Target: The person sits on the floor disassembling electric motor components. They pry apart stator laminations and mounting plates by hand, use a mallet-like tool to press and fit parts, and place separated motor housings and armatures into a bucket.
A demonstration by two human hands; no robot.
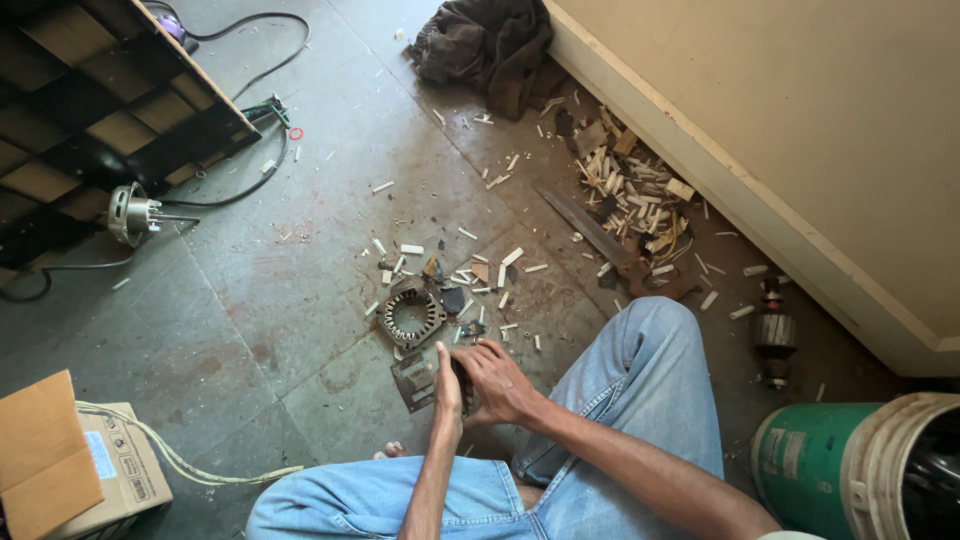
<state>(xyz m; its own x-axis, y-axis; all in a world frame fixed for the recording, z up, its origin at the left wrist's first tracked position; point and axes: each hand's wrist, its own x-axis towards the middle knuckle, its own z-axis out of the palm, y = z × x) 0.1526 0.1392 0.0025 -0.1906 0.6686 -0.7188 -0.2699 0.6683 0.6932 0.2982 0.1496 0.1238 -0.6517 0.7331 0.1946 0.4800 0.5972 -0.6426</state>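
Observation:
My left hand and my right hand meet low in the middle of the view, both closed around a small dark part that the fingers mostly hide. Just left of them a flat square metal plate with a cut-out lies on the floor, touching or close under my left hand. Above it sits a round motor stator with a toothed inner ring. Small white and brown slivers are scattered around it. My knees in blue jeans frame the hands.
A heap of wood and paper scraps lies by the cream wall. A motor rotor rests at right, a green bucket at bottom right, a cardboard box at bottom left, a small motor with cables at left, and a dark rag at top.

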